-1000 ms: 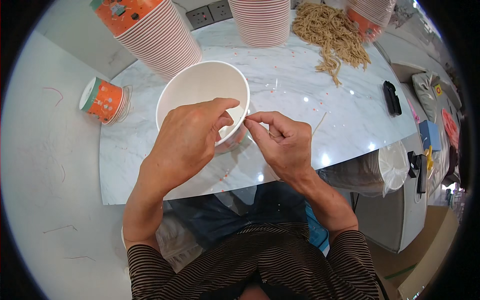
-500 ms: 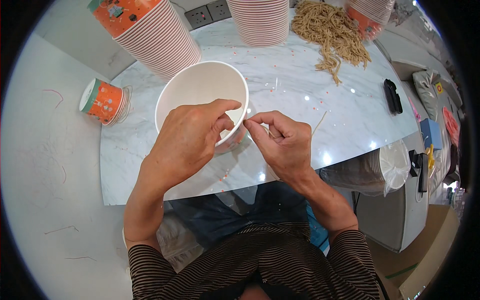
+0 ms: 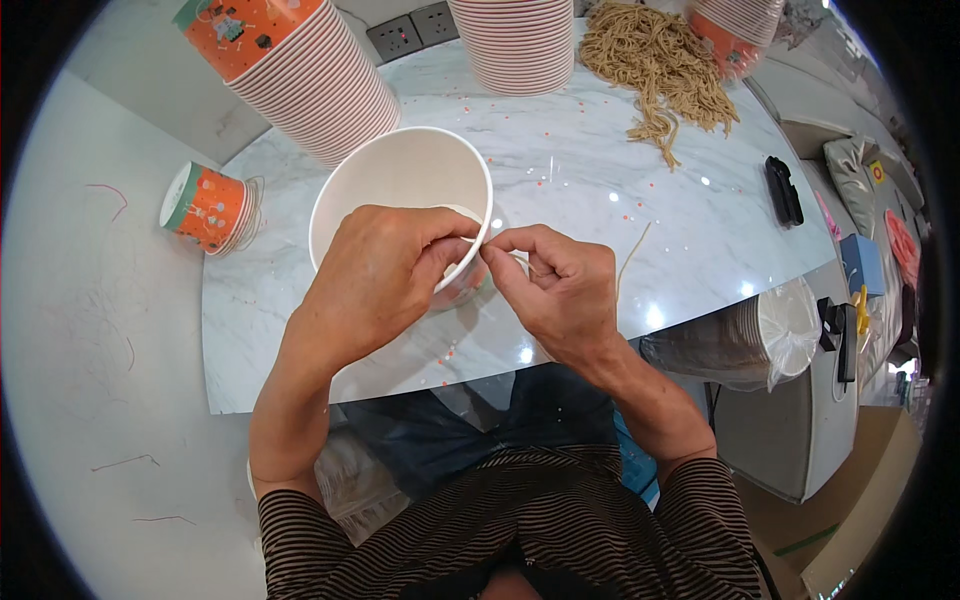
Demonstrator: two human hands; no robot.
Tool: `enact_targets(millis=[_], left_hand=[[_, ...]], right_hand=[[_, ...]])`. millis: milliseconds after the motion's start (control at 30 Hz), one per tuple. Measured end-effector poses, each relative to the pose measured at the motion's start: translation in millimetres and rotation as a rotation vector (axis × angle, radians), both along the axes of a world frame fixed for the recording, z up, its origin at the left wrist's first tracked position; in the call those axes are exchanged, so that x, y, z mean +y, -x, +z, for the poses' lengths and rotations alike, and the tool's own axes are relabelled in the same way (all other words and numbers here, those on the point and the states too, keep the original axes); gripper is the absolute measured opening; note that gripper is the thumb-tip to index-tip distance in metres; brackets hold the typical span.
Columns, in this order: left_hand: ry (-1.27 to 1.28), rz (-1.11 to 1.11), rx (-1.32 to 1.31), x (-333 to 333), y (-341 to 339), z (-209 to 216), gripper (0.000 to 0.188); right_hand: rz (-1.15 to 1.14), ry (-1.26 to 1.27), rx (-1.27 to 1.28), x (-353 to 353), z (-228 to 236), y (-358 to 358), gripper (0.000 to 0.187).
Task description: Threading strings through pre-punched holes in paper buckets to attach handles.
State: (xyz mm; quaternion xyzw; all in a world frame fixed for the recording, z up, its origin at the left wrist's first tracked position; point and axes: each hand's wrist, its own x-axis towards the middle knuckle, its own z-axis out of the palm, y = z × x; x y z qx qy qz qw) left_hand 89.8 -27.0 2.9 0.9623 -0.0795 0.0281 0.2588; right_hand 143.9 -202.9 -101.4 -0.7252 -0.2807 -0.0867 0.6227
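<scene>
A large white paper bucket (image 3: 390, 165) stands tilted on the marble-patterned table, its open mouth toward me. My left hand (image 3: 375, 265) reaches over its near rim, thumb and forefinger pinched together inside the right wall; whatever they hold is hidden. Just outside that same wall, my right hand (image 3: 565, 285) pinches a thin tan cord (image 3: 633, 252), with its fingertips against the bucket just below the rim. Part of the cord loops by the right fingers, and a loose end sticks up beyond the hand.
Tall stacks of paper buckets (image 3: 315, 90) stand at the back, beside a heap of tan cords (image 3: 655, 70). An orange printed bucket stack (image 3: 212, 208) with cords lies left. A black case (image 3: 784, 192) sits right, above bagged buckets (image 3: 740, 335). Small orange bits dot the table (image 3: 560, 330).
My left forefinger has bent down to meet the thumb inside the rim. The right hand has shifted slightly left, against the bucket's wall.
</scene>
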Motion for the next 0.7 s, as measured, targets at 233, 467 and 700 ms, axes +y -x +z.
enact_targets(millis=[233,467,700], left_hand=[[0.010,0.008,0.010,0.7,-2.0,0.0,0.014],[0.033,0.038,0.029,0.8,-3.9,-0.3,0.011],[0.105,0.082,0.024,3.6,-3.0,0.8,0.011]], right_hand=[[0.000,0.022,-0.058,-2.0,2.4,0.3,0.012],[0.038,0.041,-0.025,-4.0,3.0,-0.1,0.014],[0.052,-0.005,0.046,-3.7,2.3,-0.6,0.011]])
